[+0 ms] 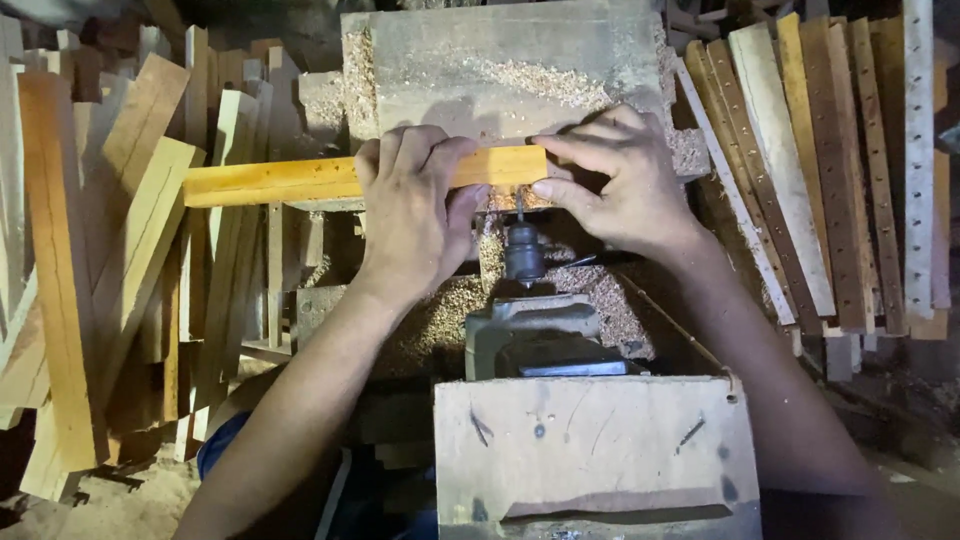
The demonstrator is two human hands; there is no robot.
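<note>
Two bare hands hold one long yellow-orange wooden slat (300, 180) flat against the near edge of a grey, sawdust-strewn wooden surface (500, 60). The left hand (415, 215) lies over the middle of the slat, its fingers (400, 150) curled together over the top face and clamped on the wood. The right hand (625, 185) grips the slat's right end, fingers (580, 148) pinched on the wood from above and thumb from below. The slat runs level from left to right, its free left end jutting past the surface's left edge, well clear of both hands.

Just below the slat, between the two hands, a dark metal drill chuck with a thin bit (523, 245) points up at the slat's underside near its right end; whether the bit touches the wood cannot be told. The chuck sits on a grey-green metal housing (530, 330), ringed by pale sawdust (440, 310). A worn grey wooden block (590, 450) lies nearest the camera. Stacks of pale wooden slats (790, 170) lean at either side.
</note>
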